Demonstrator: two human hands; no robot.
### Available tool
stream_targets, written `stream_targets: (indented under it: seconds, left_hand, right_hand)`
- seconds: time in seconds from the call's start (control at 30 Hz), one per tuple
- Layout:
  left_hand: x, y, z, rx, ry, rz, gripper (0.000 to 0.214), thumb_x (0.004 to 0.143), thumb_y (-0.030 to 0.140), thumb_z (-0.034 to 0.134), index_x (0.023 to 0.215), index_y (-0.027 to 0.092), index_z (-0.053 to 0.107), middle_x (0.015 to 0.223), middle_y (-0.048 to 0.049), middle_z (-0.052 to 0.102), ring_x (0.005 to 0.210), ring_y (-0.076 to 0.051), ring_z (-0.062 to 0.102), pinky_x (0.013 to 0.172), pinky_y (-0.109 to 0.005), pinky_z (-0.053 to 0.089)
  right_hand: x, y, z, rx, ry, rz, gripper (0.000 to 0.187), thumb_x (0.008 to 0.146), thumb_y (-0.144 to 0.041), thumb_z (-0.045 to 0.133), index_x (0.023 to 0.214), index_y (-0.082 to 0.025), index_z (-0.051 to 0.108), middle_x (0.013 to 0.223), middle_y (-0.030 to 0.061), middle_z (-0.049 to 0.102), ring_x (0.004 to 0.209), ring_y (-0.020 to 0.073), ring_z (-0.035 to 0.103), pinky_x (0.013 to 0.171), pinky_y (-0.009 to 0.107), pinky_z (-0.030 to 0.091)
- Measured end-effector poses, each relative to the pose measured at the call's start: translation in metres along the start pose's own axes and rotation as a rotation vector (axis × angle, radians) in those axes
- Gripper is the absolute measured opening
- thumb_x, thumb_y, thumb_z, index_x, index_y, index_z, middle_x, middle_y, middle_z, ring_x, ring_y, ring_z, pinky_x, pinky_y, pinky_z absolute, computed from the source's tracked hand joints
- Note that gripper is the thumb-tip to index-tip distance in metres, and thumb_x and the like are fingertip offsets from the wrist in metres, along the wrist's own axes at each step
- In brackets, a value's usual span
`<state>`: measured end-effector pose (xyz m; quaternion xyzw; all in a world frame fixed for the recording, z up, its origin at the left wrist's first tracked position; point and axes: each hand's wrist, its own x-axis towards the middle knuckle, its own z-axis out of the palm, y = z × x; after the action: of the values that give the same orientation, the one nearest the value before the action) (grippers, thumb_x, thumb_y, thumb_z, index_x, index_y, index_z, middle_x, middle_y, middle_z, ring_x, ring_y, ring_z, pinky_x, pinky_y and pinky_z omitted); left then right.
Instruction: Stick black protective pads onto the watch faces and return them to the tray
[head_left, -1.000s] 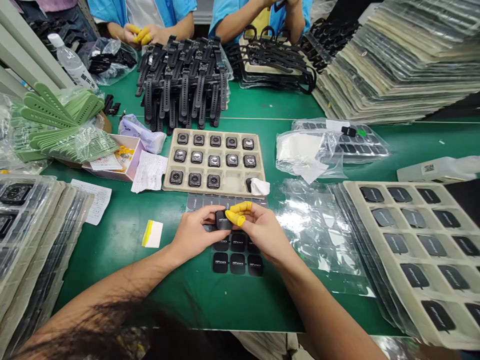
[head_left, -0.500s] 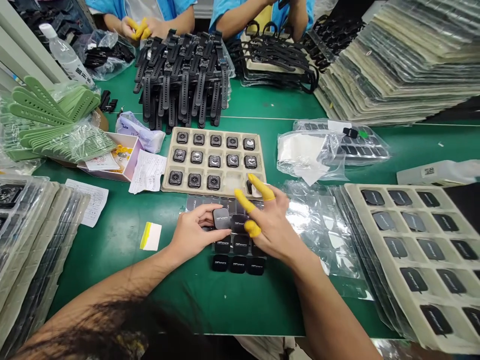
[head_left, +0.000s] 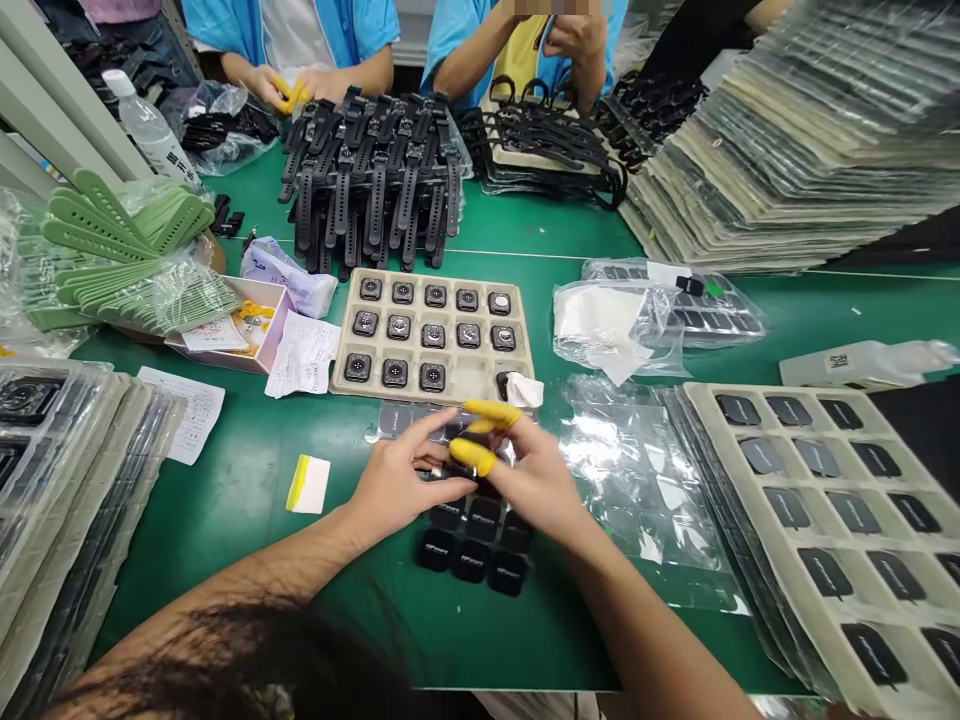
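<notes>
My left hand [head_left: 394, 478] and my right hand [head_left: 529, 470] meet over a group of black square watch bodies [head_left: 469, 540] on the green table. Their fingers close together on one small dark watch body [head_left: 454, 462], mostly hidden between them. Yellow finger cots [head_left: 480, 435] cover my right thumb and forefinger. Just beyond my hands lies a beige tray [head_left: 433, 336] with watch bodies in its pockets, two pockets in its nearest row open, a white cloth [head_left: 523, 390] at its near right corner.
A larger beige tray [head_left: 832, 500] of black squares lies at the right on clear plastic bags. Stacked bagged trays [head_left: 60, 470] stand at the left, green straps [head_left: 120, 250] behind them. Black strapped watches [head_left: 375, 180] pile at the back, where two other people work.
My right hand had spread open and lifted toward the tray half a second ago; now it has come back and pinches the watch body together with my left hand.
</notes>
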<state>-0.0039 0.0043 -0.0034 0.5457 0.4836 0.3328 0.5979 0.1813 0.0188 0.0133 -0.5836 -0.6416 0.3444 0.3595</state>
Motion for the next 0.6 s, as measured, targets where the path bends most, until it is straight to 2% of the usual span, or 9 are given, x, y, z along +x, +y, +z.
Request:
stream_targets:
  seconds: [0.07, 0.1, 0.2, 0.3, 0.33, 0.4, 0.47, 0.53, 0.6]
  left_hand:
    - [0.0, 0.003, 0.0, 0.02, 0.015, -0.035, 0.083, 0.07, 0.032, 0.084, 0.144, 0.021, 0.05, 0.096, -0.0052, 0.08, 0.092, -0.022, 0.076, 0.09, -0.036, 0.062]
    - [0.0, 0.005, -0.001, 0.035, 0.013, -0.043, 0.082, 0.071, 0.033, 0.083, 0.144, 0.02, 0.049, 0.097, -0.0058, 0.08, 0.094, -0.022, 0.076, 0.09, -0.037, 0.061]
    - [-0.002, 0.009, -0.001, 0.059, -0.007, -0.039, 0.072, 0.074, 0.031, 0.079, 0.14, 0.02, 0.051, 0.097, -0.0059, 0.08, 0.093, -0.021, 0.076, 0.091, -0.038, 0.061]
    - [-0.003, 0.009, -0.002, 0.066, -0.008, -0.047, 0.069, 0.075, 0.031, 0.078, 0.138, 0.02, 0.053, 0.097, -0.005, 0.08, 0.091, -0.021, 0.075, 0.091, -0.039, 0.06]
    - [-0.002, 0.009, -0.002, 0.071, -0.01, -0.049, 0.068, 0.075, 0.031, 0.078, 0.137, 0.02, 0.054, 0.097, -0.0045, 0.081, 0.09, -0.021, 0.075, 0.091, -0.039, 0.06]
    - [-0.002, 0.009, -0.002, 0.076, -0.015, -0.048, 0.066, 0.074, 0.031, 0.078, 0.135, 0.02, 0.055, 0.096, -0.0038, 0.081, 0.089, -0.021, 0.075, 0.092, -0.039, 0.06]
    - [-0.002, 0.009, -0.002, 0.087, -0.012, -0.048, 0.064, 0.074, 0.031, 0.078, 0.134, 0.02, 0.057, 0.096, -0.0031, 0.081, 0.089, -0.02, 0.075, 0.093, -0.039, 0.06]
    - [-0.002, 0.01, -0.002, 0.1, -0.007, -0.053, 0.062, 0.075, 0.03, 0.078, 0.133, 0.021, 0.057, 0.096, -0.0023, 0.081, 0.089, -0.02, 0.076, 0.092, -0.038, 0.061]
    - [-0.002, 0.011, -0.002, 0.115, -0.006, -0.058, 0.061, 0.076, 0.03, 0.077, 0.132, 0.021, 0.057, 0.096, -0.0014, 0.081, 0.088, -0.019, 0.076, 0.092, -0.036, 0.061]
  right_hand:
    - [0.024, 0.007, -0.008, -0.097, 0.12, -0.008, 0.028, 0.087, -0.044, 0.069, 0.108, -0.025, 0.071, 0.085, 0.0038, 0.07, 0.072, 0.0208, 0.061, 0.071, 0.041, 0.055]
    - [0.037, 0.012, -0.013, -0.193, 0.127, -0.02, 0.025, 0.088, -0.043, 0.067, 0.105, -0.024, 0.072, 0.084, 0.0044, 0.07, 0.074, 0.0212, 0.06, 0.074, 0.043, 0.054]
    - [0.069, 0.023, -0.023, -0.506, -0.035, -0.085, 0.022, 0.09, -0.037, 0.062, 0.092, -0.02, 0.076, 0.082, 0.009, 0.066, 0.081, 0.0256, 0.057, 0.079, 0.048, 0.051]
    - [0.081, 0.026, -0.013, -0.668, -0.017, -0.186, 0.026, 0.091, -0.037, 0.06, 0.094, -0.018, 0.077, 0.097, 0.0148, 0.062, 0.098, 0.0317, 0.054, 0.086, 0.051, 0.049]
    - [0.083, 0.025, -0.006, -0.671, -0.033, -0.205, 0.029, 0.092, -0.039, 0.06, 0.101, -0.017, 0.077, 0.102, 0.0155, 0.061, 0.101, 0.0321, 0.053, 0.087, 0.051, 0.049]
    - [0.086, 0.022, 0.01, -0.646, -0.154, -0.207, 0.033, 0.091, -0.039, 0.062, 0.11, -0.015, 0.074, 0.105, 0.0154, 0.059, 0.104, 0.0315, 0.054, 0.089, 0.049, 0.05]
    - [0.092, 0.019, 0.024, -0.614, -0.268, -0.186, 0.033, 0.087, -0.037, 0.068, 0.11, -0.014, 0.072, 0.103, 0.0144, 0.058, 0.105, 0.031, 0.055, 0.092, 0.047, 0.049]
    - [0.097, 0.016, 0.028, -0.547, -0.298, -0.171, 0.026, 0.082, -0.028, 0.071, 0.104, -0.015, 0.071, 0.101, 0.012, 0.061, 0.103, 0.0288, 0.058, 0.092, 0.044, 0.05]
    - [0.095, 0.011, 0.022, -0.417, -0.265, -0.155, 0.02, 0.081, -0.019, 0.069, 0.1, -0.017, 0.068, 0.098, 0.008, 0.066, 0.094, 0.0239, 0.062, 0.088, 0.04, 0.052]
